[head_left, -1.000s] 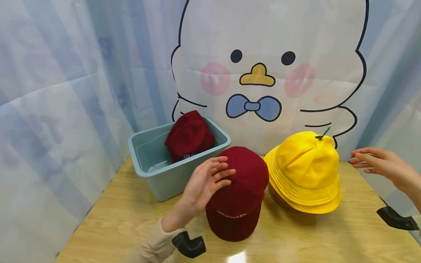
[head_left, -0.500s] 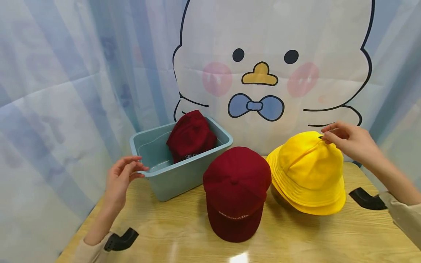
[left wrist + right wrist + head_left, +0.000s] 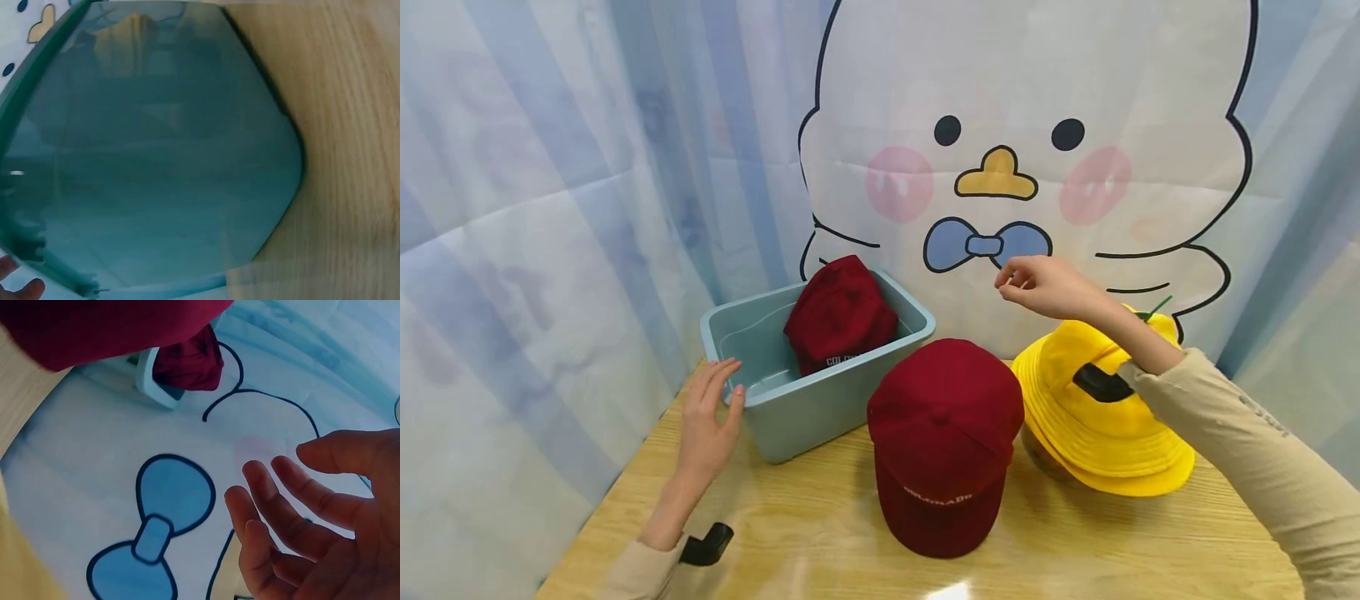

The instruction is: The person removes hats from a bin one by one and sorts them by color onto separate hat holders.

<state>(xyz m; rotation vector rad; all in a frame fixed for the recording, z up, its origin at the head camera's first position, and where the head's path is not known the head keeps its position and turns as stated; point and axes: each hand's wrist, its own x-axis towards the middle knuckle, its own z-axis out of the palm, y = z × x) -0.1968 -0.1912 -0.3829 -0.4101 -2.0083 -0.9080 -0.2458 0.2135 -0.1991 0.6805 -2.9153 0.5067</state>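
The wooden desk (image 3: 820, 533) is carrying a teal bin (image 3: 820, 398) at the back left, which is holding one maroon cap (image 3: 838, 312), with a second maroon cap (image 3: 943, 442) lying in front of it to the right and a yellow bucket hat (image 3: 1101, 417) further right.

The step in hand appears to be gathering headwear into the bin. The left hand (image 3: 709, 417) is bracing the bin's near left corner, fingers (image 3: 718, 385) straight and slightly spread against the rim. The right hand (image 3: 1045, 287) is hovering above and between the second maroon cap and the yellow bucket hat, fingers loosely curled and holding nothing; the right wrist view confirms an empty palm.

Judgement: the next move calls for the right hand descending onto a crown and closing there. Both pieces of headwear are lying below the fingers, apart from them.
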